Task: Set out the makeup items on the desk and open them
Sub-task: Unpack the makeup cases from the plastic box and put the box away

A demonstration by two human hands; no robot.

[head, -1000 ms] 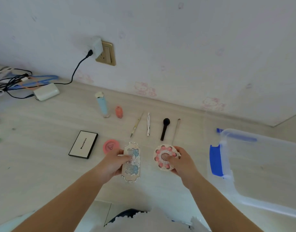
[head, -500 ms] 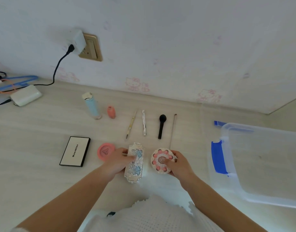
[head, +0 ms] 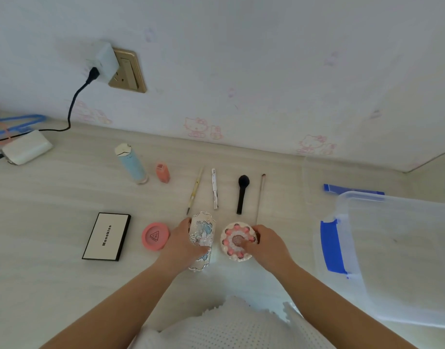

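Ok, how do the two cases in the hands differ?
The silver-blue case is long and narrow, with a scalloped outline; the pink-and-white case is round, ringed with pink dots. The left hand holds the former, the right hand the latter. Both are ornate, closed and side by side.

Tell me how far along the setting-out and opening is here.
Setting out looks mostly done: black palette, pink compact, blue tube, and brushes like the black brush lie on the desk. In hand: left hand grips the ornate silver case, right hand the cake-shaped compact. Left: opening; everything visible appears closed.
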